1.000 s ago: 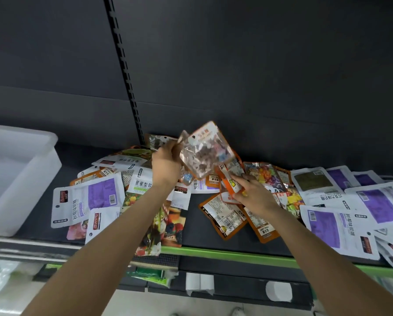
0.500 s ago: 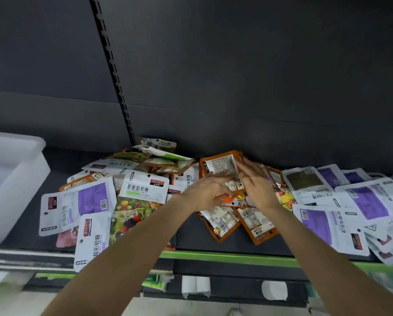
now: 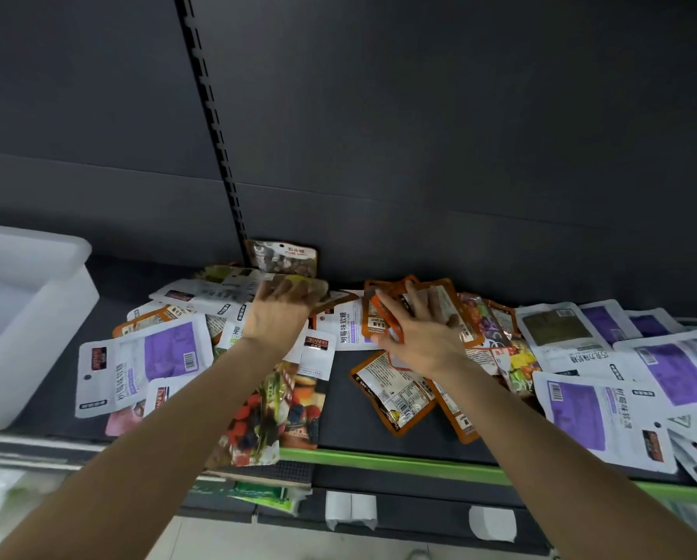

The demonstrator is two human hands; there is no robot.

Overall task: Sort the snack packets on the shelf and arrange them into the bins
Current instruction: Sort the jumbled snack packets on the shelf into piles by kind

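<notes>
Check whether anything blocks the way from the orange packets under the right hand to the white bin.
The left arm and the heap of mixed packets lie across the shelf between the orange packets under the right hand and the white bin; lifting over clears them.

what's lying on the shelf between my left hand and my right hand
In the head view, a white flat packet with purple print lies between the left hand and right hand.
</notes>
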